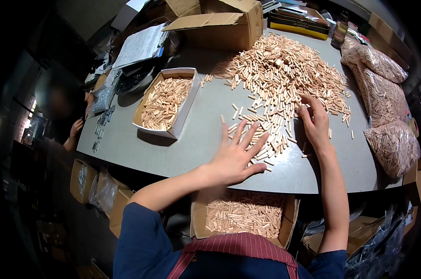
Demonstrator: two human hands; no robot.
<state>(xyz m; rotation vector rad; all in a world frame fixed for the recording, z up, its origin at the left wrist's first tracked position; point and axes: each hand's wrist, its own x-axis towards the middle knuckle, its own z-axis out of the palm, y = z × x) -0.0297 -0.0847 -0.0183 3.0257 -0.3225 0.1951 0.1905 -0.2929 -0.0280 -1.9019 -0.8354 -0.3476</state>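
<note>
A large heap of short wooden dowel pins (289,65) covers the far right part of the grey table (196,153), with a trail of loose ones running toward me. My left hand (236,156) lies open over the near end of that trail, its fingers spread among the pins. At the heap's near right side is my right hand (316,123), its fingers curved and the thumb apart from the forefinger. No pin shows plainly between them. Below the table edge, in front of my body, a cardboard box (199,218) holds many more dowel pins.
A white box (185,109) of dowels stands left of the heap. Bags of dowels (382,102) line the right edge. Behind are an open carton (210,30), a clipboard with papers (138,46) and a dark bowl (134,81). Another person's hand (76,128) shows at the left.
</note>
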